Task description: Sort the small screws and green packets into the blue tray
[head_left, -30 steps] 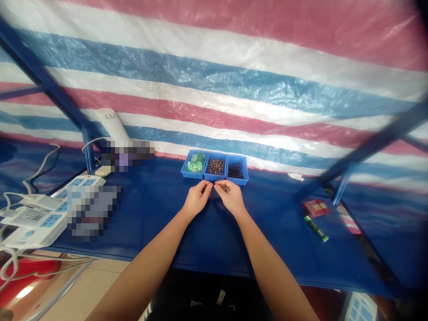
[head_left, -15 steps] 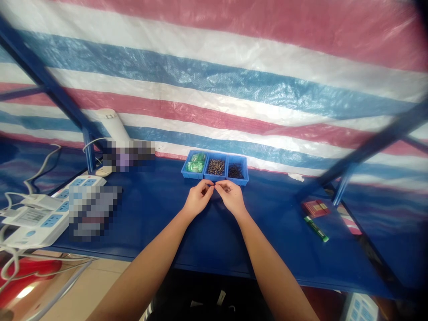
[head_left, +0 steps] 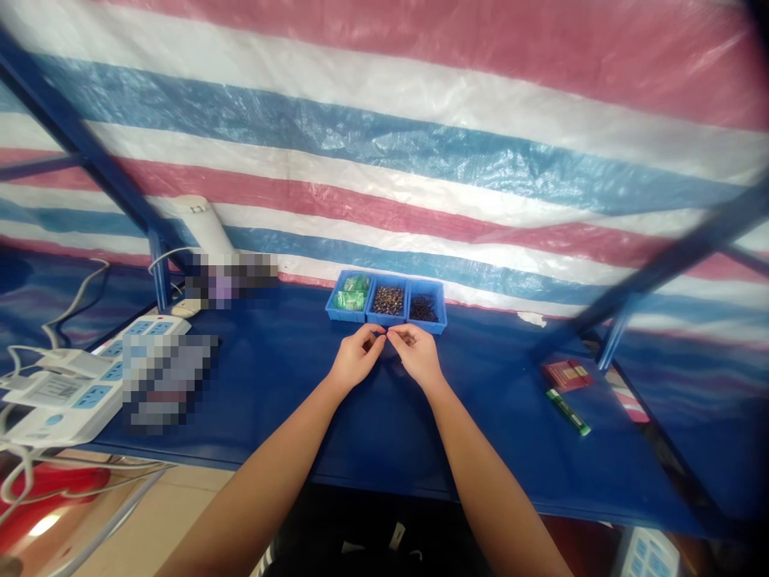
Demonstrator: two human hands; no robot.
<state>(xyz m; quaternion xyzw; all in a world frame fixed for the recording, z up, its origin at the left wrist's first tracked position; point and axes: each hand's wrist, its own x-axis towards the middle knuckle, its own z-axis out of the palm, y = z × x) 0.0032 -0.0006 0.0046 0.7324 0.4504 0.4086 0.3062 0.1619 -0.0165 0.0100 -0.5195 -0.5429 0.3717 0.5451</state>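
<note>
My left hand (head_left: 356,354) and my right hand (head_left: 416,354) meet over the blue table, each with thumb and forefinger pinched together. Their fingertips almost touch; whatever lies between them is too small to name. Just beyond my fingers three blue bins stand side by side. Small green packets (head_left: 351,300) lie in the left bin (head_left: 347,316). Small brass-and-dark pieces (head_left: 388,300) fill the middle bin (head_left: 384,319). Thin dark pieces, like screws, (head_left: 423,308) are in the right bin (head_left: 428,327).
At the left lie a white power strip (head_left: 114,377) with plugs and cables, and a blurred-out dark object (head_left: 171,381). A white cylinder (head_left: 207,228) leans behind them. A red box (head_left: 566,374) and a green packet (head_left: 568,412) lie right, beside a blue frame post (head_left: 618,332).
My right fingertips have shifted very slightly to the right. Both hands keep their pinch, and the bins have not moved.
</note>
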